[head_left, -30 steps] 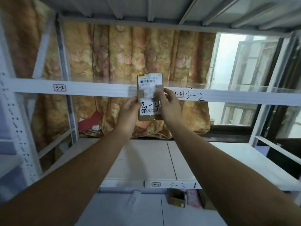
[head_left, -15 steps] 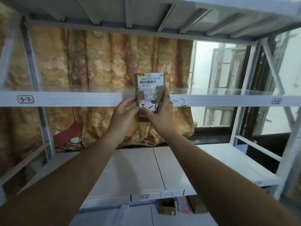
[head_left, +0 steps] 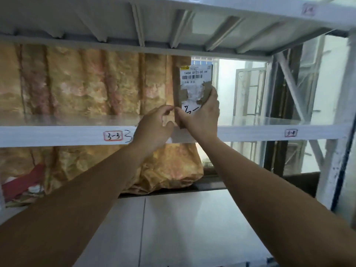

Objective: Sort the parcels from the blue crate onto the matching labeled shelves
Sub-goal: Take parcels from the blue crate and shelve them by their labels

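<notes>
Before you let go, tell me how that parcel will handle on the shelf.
Probably stiff: the parcel shows straight cardboard edges though the right hand grips only its lower part. Likely light, being held up that easily. Upright, tall and narrow, it may tip if set on end on the shelf.

We are looking through a single camera worn on the head, facing forward and tilting slightly upward. We are standing close in: the middle shelf [head_left: 57, 135] is crossing the frame at mid-height, the upper shelf [head_left: 86, 18] is showing its underside overhead, the lower shelf [head_left: 192, 228] is filling the bottom, and the left forearm [head_left: 77, 209] and right forearm [head_left: 269, 199] are reaching in from the lower corners.
</notes>
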The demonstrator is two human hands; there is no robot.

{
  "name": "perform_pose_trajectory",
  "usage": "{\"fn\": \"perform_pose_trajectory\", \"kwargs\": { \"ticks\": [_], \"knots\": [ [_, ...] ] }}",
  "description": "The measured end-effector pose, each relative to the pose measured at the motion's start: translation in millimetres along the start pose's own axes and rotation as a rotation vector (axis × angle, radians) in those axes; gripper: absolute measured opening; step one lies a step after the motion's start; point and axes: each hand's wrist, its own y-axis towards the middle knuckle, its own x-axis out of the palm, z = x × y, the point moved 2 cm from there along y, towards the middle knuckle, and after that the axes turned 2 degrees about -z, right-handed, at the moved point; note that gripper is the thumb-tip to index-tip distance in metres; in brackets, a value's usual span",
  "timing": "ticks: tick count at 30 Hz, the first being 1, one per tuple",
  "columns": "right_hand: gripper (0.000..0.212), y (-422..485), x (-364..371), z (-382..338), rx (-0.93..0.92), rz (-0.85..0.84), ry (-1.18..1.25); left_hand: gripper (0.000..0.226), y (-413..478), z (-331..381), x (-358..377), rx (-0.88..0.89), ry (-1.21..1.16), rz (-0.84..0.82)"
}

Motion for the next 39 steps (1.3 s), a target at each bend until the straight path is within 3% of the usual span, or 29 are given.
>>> {"fn": "perform_pose_trajectory", "kwargs": {
  "ticks": [4, 9, 15, 22, 27, 32, 39],
  "knots": [
    [0.105, 51.1, -55.3, 54.7, 0.025, 0.060, -0.058, 0.035, 31.9, 30.8, 65.2, 0.087, 0.366, -0.052],
    [0.106, 106.2, -118.4, 112.8, 0.143, 0.133, -0.125, 0.025, 55.1, 70.6, 119.5, 0.118, 0.366, -0.049],
    [0.105, 146.4, -171.1, 161.6, 0.291, 0.074, -0.261, 0.020, 91.1, 96.5, 169.5, 0.197, 0.447, -0.119],
    [0.105, 168.6, -172.3, 206.3, 0.417, -0.185, -0.369, 0.015, 127.9, 87.3, 202.7, 0.106, 0.421, -0.230],
    [0.104, 188.0, -152.2, 221.2, 0.465, -0.221, -0.387, 0.029, 143.3, 84.3, 222.2, 0.085, 0.494, -0.264],
    [0.111, 201.5, -132.8, 231.4, 0.454, -0.245, -0.423, 0.066, 147.7, 78.6, 231.2, 0.051, 0.405, -0.240],
    [0.106, 206.4, -116.1, 237.5, 0.471, -0.233, -0.435, 0.065, 149.8, 74.1, 231.8, 0.028, 0.337, -0.223]
  ]
}}
